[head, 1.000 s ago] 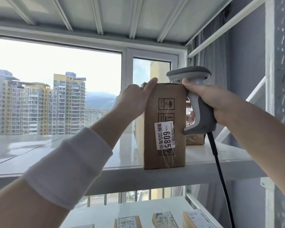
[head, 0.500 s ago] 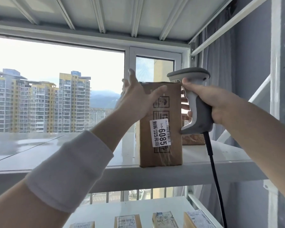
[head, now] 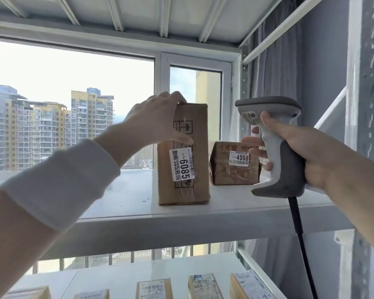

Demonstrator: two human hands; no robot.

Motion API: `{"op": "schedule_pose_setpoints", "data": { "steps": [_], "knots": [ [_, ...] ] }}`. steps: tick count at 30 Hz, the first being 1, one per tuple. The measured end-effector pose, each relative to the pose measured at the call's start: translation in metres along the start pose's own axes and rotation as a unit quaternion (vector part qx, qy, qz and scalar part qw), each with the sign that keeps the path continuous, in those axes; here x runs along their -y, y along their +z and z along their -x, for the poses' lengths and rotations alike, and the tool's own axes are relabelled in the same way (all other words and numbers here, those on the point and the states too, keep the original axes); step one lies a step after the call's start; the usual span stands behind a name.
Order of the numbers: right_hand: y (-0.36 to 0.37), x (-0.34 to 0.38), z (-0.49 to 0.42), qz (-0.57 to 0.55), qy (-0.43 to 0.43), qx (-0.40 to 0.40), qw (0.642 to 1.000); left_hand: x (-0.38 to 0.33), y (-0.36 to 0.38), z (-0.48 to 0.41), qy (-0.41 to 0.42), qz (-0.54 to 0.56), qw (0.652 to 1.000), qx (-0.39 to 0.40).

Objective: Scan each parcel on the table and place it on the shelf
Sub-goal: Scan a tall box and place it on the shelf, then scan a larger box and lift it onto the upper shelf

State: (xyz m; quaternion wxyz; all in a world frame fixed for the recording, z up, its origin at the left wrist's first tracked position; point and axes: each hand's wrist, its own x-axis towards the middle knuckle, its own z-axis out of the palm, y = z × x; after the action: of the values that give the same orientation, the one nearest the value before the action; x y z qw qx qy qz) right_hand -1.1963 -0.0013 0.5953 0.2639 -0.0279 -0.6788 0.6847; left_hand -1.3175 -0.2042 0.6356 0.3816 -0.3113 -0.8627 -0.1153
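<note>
A tall brown parcel [head: 195, 130] with a white label reading 6085 stands upright on the white shelf [head: 181, 227]. My left hand [head: 158, 121] is at its upper left edge with the fingers apart; the thumb lies across the front face and the fingertips reach the top. It does not clasp the parcel. My right hand [head: 307, 152] grips a grey barcode scanner [head: 274, 167] to the right of the parcel, with its head pointing left. Its black cable [head: 300, 234] hangs down.
A smaller brown parcel [head: 227, 171] labelled 4068 sits further back on the same shelf, partly behind the scanner. Several labelled parcels [head: 204, 285] stand on the lower shelf. A metal upright [head: 363, 104] and a diagonal brace bound the right side. A window lies behind.
The parcel has been set further back on the shelf. My left hand let go of its top and slid to the left edge. The scanner moved right, away from the parcel, uncovering the 4068 parcel.
</note>
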Motion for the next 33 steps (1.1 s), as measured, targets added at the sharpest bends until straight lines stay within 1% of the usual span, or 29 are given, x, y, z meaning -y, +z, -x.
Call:
{"op": "schedule_pose_setpoints", "data": {
  "steps": [4,12,24,29,31,33],
  "knots": [
    [0.001,-0.005,-0.006,-0.003,0.006,0.012,1.000,0.014,0.029,-0.024,-0.007,-0.005,1.000,0.001],
    [0.010,-0.013,-0.028,-0.008,0.021,0.010,1.000,0.039,0.072,-0.066,-0.021,-0.012,1.000,0.016],
    [0.011,-0.022,-0.043,-0.029,0.014,-0.007,0.999,0.055,0.093,-0.084,-0.021,-0.003,0.999,0.025],
    [0.010,-0.023,-0.032,-0.023,0.020,-0.019,0.999,0.048,0.085,-0.078,-0.005,-0.086,0.996,0.028],
    [0.007,-0.021,-0.021,-0.022,0.020,-0.029,0.999,0.036,0.076,-0.074,0.009,-0.051,0.999,0.005],
    [0.001,-0.020,-0.009,-0.022,0.013,-0.047,0.999,0.012,0.063,-0.068,0.033,0.034,0.998,-0.040]
  ]
}}
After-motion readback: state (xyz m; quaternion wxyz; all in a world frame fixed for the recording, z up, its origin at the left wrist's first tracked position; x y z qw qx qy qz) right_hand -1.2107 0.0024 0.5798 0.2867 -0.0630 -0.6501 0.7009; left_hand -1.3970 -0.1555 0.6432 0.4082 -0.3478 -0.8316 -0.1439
